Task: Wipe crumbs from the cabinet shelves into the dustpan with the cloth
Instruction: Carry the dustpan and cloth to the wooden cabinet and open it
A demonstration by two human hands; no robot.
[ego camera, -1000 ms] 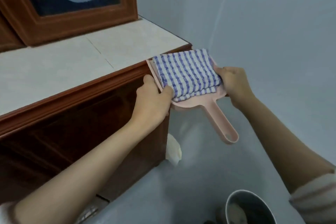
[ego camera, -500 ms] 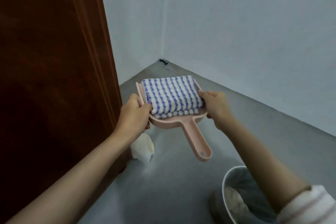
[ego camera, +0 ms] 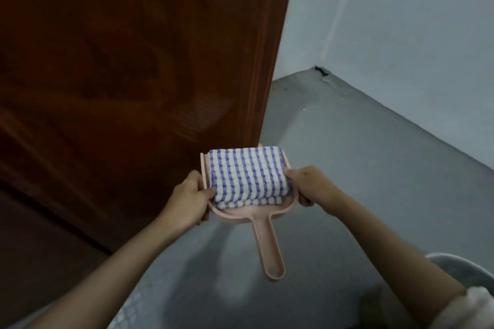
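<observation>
Both hands, left hand (ego camera: pixel 188 196) and right hand (ego camera: pixel 307 184), grip dustpan (ego camera: pixel 263 224) side rims; light, stiff plastic; soft folded cloth (ego camera: pixel 247 173) rides inside, could slide.

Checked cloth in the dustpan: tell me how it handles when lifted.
Folded in soft layers on the dustpan, the cloth will likely flop and unfold if pinched by one edge. Its woven texture probably isn't slippery.

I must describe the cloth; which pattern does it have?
The cloth has a blue and white check pattern, seen best in the head view.
</observation>
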